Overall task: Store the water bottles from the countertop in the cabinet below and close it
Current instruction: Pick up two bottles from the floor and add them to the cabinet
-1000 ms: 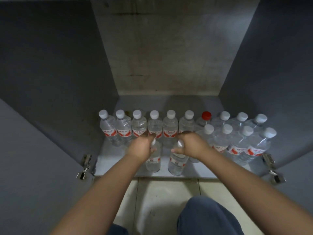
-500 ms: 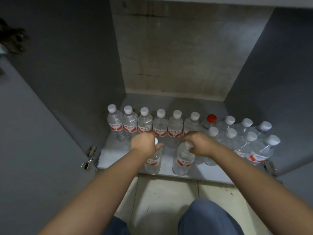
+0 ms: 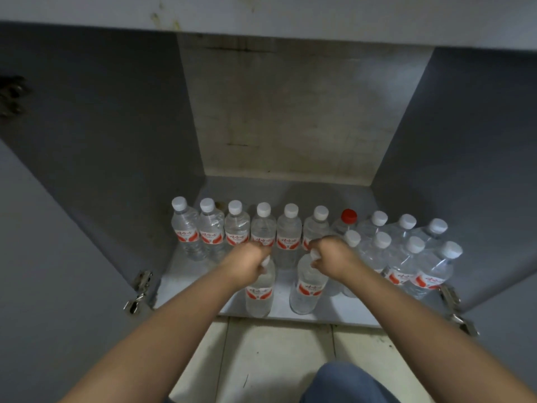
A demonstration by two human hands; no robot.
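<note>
Clear plastic water bottles (image 3: pixel 263 226) with white caps and red labels are standing in rows inside the open grey cabinet (image 3: pixel 290 308), one red-capped bottle (image 3: pixel 347 219) among them. The left hand (image 3: pixel 242 264) is gripping the neck of a front bottle (image 3: pixel 259 292); the right hand (image 3: pixel 334 255) is gripping the neck of its neighbour (image 3: pixel 308 289), both standing close to the shelf's front edge. Bare shelf is lying open at the front left and behind the rows. Compared with a second ago, both bottles are sitting a little nearer the front edge, hands still clamped.
</note>
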